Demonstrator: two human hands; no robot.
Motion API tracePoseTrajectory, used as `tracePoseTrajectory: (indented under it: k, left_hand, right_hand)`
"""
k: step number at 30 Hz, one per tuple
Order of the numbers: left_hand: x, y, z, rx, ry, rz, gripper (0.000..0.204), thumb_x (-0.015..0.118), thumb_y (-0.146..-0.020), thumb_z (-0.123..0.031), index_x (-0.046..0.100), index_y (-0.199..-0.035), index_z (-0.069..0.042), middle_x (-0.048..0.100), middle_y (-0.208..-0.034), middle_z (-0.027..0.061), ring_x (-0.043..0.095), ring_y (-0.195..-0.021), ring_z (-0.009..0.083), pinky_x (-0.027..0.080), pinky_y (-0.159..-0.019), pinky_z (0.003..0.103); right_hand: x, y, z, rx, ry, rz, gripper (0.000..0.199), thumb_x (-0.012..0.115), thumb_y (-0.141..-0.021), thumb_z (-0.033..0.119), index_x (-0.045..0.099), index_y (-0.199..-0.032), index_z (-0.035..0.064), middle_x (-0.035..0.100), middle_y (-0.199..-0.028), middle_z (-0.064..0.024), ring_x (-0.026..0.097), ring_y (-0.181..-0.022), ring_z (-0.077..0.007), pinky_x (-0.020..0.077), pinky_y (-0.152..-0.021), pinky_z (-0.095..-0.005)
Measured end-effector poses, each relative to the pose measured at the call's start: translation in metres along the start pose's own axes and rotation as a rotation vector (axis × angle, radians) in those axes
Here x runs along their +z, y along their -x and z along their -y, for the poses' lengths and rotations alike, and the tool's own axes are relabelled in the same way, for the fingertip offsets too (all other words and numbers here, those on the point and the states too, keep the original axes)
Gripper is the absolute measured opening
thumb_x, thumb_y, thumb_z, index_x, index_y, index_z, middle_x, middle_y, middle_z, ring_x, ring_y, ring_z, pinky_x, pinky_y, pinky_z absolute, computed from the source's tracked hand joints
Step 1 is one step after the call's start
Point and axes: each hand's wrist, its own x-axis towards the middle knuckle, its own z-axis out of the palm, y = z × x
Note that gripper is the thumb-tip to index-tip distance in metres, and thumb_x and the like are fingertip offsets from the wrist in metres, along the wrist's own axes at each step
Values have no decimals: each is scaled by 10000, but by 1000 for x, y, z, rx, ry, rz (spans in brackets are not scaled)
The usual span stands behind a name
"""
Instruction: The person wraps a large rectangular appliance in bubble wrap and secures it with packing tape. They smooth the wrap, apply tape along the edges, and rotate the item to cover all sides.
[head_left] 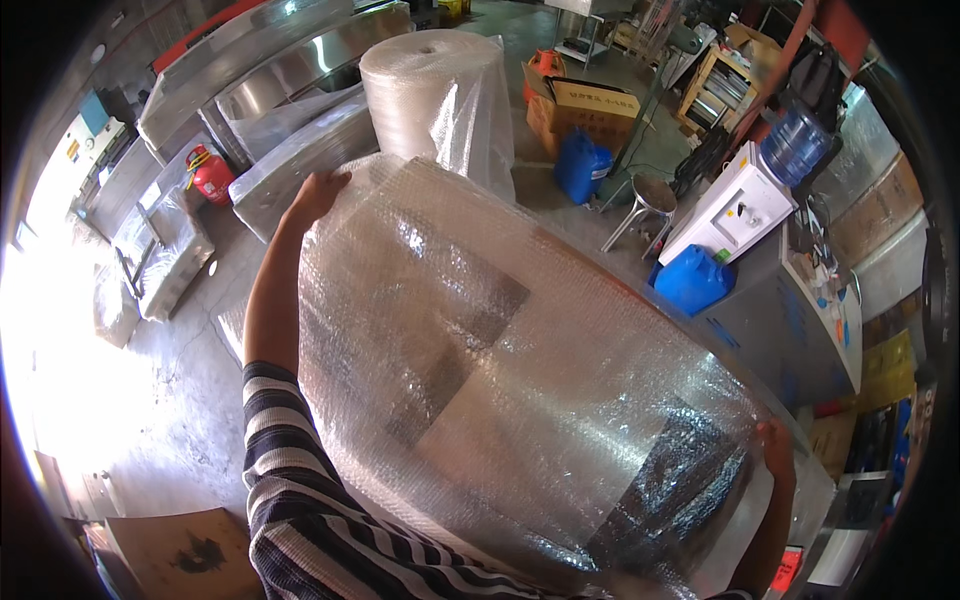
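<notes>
Across the middle of the head view lies a broad sheet of clear bubble wrap (590, 315), draped over a large, flat-topped object whose brown surface (470, 295) shows through the film, with a darker patch (665, 485) toward the lower right. The person's left hand (320, 194) reaches to the far left corner of the sheet, its fingers bent over the edge; whether they pinch the film tightly I cannot tell. A black-and-white striped sleeve (285, 450) covers that upper arm and leaves the forearm bare. The right hand (776, 450) is at the right edge of the sheet, fingers curled toward the film, and its grip is likewise too unclear to judge. Just beyond the left hand, a thick upright roll of bubble wrap (415, 100) stands beside a long, film-wrapped block (300, 160), and a round red tank (212, 178) sits on the concrete floor (215, 400) farther left. Past the roll, to its right, are an open cardboard carton (590, 112), a blue plastic drum (580, 168) and a round-topped stool (654, 193). Farther right, a white water dispenser (725, 215) carries a translucent blue bottle (796, 150), with a blue jerrycan (692, 280) near its base. At lower left lies a brown cardboard piece (150, 555).
</notes>
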Motion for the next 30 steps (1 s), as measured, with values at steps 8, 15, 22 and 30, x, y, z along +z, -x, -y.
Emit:
tracePoseTrajectory:
  k: [8, 15, 22, 30]
  left_hand:
    - [29, -20, -28, -165, -235, 68, 721, 568, -995, -560, 478, -1477, -30, 574, -1386, 323, 522, -1336, 471, 463, -1060, 502]
    - [86, -6, 38, 228, -33, 249, 579, 417, -1099, -320, 327, -1586, -19, 388, -1616, 216, 421, -1469, 340, 322, -1217, 405]
    - [57, -4, 75, 27, -39, 102, 522, 454, -1081, -248, 402, -1539, -3, 447, -1578, 186, 446, -1437, 296, 351, -1191, 402]
    - [95, 3, 8, 9, -196, 78, 513, 491, -1065, -255, 441, -1504, 3, 469, -1549, 195, 461, -1412, 330, 357, -1182, 440]
  right_hand:
    - [17, -12, -10, 16, -21, -202, 305, 604, -1047, 296, 580, -990, -3, 584, -850, -147, 559, -798, -273, 460, -765, -385]
    - [-9, -9, -49, 51, 318, -282, 574, 645, -1004, 421, 541, -1426, 47, 609, -1361, -225, 560, -1283, -401, 407, -1099, -483]
    - [-22, 14, 11, -9, 293, -559, 547, 632, -1000, 444, 562, -1412, 90, 625, -1311, -207, 553, -1238, -400, 394, -1072, -522]
    - [-47, 229, 16, 260, 273, -722, 442, 639, -1009, 395, 616, -1335, 97, 622, -1238, -181, 542, -1240, -367, 393, -1080, -482]
